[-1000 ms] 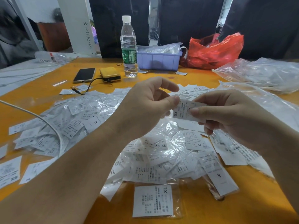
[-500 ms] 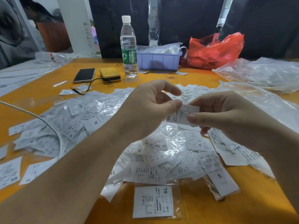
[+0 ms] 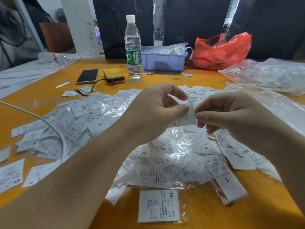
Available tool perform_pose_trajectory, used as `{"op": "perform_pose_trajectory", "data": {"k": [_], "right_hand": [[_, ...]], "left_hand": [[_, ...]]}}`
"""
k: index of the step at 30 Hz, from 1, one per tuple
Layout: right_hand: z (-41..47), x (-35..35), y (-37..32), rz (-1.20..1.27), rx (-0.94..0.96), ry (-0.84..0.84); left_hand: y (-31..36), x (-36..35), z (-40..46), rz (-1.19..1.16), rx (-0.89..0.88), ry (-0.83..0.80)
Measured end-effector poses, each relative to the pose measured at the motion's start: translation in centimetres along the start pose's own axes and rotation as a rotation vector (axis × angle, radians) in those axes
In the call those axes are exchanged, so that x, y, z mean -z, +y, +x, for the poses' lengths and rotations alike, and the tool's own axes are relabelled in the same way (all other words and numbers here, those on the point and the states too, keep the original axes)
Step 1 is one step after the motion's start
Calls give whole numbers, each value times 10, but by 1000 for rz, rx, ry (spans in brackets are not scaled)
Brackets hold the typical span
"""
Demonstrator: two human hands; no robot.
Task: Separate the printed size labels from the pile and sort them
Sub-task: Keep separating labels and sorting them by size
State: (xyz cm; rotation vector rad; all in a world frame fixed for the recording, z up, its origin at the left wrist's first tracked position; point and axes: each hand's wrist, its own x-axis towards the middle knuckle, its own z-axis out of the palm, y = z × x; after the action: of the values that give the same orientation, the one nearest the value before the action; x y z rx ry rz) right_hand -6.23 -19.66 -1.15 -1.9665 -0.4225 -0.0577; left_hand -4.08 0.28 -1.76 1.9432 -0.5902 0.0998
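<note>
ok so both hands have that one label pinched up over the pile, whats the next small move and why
Probably turn the label to read its size, since none shows now. The left hand and right hand both pinch it above the pile, so it is already separated; then it could join its stack, like the XL label.

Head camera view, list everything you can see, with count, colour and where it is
held label: one, white, pinched between both hands
label pile: many, white, table centre
XL label: one, white, nearest edge
table: one, orange
water bottle: one, clear, far centre
bin: one, lilac, beside bottle
red bag: one, far right
phone: one, black, far left
yellow case: one, beside phone
left hand: pinching label
right hand: pinching label
</note>
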Motion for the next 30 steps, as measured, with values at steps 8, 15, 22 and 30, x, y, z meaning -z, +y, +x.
{"op": "perform_pose_trajectory", "data": {"k": [8, 15, 22, 30], "right_hand": [[-2, -12, -1, 37, -1, 66], [0, 1, 7, -342, -79, 170], [0, -9, 18, -668, -71, 52], [3, -17, 21, -725, -72, 34]], "left_hand": [[2, 1, 0, 23, 34, -7], [-6, 21, 4, 259, 216, 20], [-10, 20, 3, 803, 274, 129], [-5, 5, -1, 702, 168, 84]]}}
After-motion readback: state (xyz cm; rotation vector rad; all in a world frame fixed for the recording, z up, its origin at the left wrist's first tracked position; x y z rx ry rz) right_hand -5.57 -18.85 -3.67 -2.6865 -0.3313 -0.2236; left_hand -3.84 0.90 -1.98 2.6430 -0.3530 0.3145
